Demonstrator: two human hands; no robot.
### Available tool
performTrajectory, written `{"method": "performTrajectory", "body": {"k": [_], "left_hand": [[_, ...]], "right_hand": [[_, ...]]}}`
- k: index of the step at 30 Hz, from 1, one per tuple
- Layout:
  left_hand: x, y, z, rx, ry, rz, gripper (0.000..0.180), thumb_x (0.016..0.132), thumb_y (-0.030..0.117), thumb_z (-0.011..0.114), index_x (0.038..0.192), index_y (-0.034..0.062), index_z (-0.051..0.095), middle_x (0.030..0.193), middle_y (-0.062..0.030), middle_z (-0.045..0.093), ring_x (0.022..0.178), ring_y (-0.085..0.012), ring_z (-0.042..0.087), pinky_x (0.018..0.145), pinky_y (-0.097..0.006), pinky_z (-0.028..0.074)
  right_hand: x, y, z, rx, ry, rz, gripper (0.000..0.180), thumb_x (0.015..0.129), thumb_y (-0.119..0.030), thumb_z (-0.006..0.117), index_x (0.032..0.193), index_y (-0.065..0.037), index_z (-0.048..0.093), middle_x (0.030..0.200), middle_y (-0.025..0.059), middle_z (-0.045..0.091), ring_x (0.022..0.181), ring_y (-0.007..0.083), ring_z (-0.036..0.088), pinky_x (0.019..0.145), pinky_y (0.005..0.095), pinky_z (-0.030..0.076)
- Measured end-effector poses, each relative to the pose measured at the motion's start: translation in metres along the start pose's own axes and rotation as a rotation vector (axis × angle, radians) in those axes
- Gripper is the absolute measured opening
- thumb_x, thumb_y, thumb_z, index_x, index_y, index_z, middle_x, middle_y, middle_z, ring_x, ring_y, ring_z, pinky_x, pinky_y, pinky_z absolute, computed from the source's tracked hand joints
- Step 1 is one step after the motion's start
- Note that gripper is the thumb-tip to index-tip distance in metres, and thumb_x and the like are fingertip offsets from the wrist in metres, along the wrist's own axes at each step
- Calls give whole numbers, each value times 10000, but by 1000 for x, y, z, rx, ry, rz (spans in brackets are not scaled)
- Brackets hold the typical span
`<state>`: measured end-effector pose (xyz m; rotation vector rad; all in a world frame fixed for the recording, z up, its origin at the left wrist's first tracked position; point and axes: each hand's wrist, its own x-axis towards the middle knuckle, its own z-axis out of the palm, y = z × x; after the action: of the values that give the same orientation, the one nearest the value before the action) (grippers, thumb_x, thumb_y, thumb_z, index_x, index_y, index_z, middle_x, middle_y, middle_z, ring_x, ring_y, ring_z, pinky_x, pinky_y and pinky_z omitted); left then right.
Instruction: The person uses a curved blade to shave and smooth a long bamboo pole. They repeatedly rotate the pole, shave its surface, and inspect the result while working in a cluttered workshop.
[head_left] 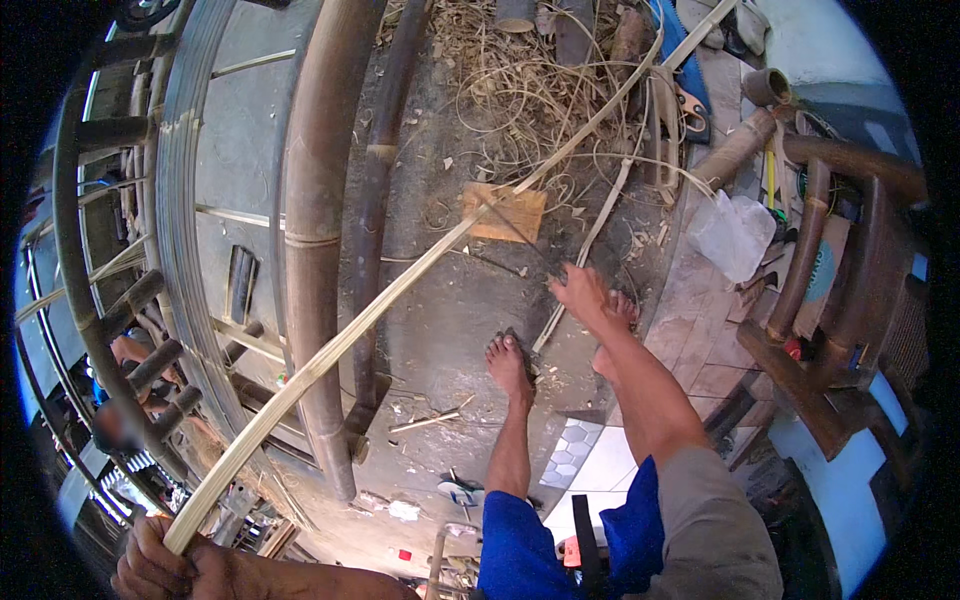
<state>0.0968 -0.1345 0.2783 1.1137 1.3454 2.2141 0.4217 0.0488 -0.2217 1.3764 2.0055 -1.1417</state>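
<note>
A: ok so where was the pale bamboo strip [330, 352] in all that mess?

B: right across the frame, lower left corner up to the upper right. pretty hard to miss lol

A: and the hands?

B: well apart. left hand [165, 562] was down at the lower left, fingers wrapped tight around the strip. right hand [582, 296] sat right of centre, curled around the near end of a thin dark blade [527, 240].

A: was the blade actually touching the strip?

B: it crossed it near the middle of the frame, above a small tan board [522, 212] on the floor. tbh it's so thin there that I couldn't tell if it touched.

A: anything else lying around?

B: heap of curly shavings [465, 85] at the top, blue handsaw [684, 62] upper right, clear plastic bag [732, 238] just below that side, and a fat bamboo pole [312, 190] running down left of centre. bare foot [510, 365] planted just below the middle too.
</note>
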Motion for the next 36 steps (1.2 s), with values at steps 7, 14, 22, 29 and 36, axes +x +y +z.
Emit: {"method": "performTrajectory", "body": {"k": [7,14,22,29,36], "left_hand": [[-27,33,-38,264,502,28,510,990,519,425,680,114,406,607,19,328,485,-88,277,435,-231,237],[-74,32,-41,411,1198,-57,447,1048,412,418,750,91,507,707,-54,528,674,-187,551,717,-324,534],[-181,-11,48,98,1314,-632,363,1059,399,422,1096,65,561,1017,-111,640,977,-285,633,912,-400,557],[-184,23,103,497,585,-1256,378,1034,368,518,956,17,634,929,-102,638,902,-233,621,810,-352,510],[-136,-25,112,768,-210,-951,227,967,201,624,893,-14,617,716,-72,584,677,-195,555,609,-345,443]], "right_hand": [[-20,0,-14,-46,-59,75,380,815,-330,683,905,37,715,907,297,689,877,435,693,774,499,543],[-108,-65,-78,321,-308,93,640,866,-581,666,744,47,644,594,134,628,595,265,659,573,407,512],[-205,-198,-116,1072,-359,-213,514,929,-557,624,864,-47,648,687,24,604,551,128,571,480,307,452],[-219,-237,-171,1274,-110,-195,452,969,-473,583,969,-31,676,660,32,614,552,130,584,526,291,489],[-249,-244,-242,1170,-98,-496,457,961,-457,610,1035,-11,678,695,26,616,585,120,587,554,276,480]]}}
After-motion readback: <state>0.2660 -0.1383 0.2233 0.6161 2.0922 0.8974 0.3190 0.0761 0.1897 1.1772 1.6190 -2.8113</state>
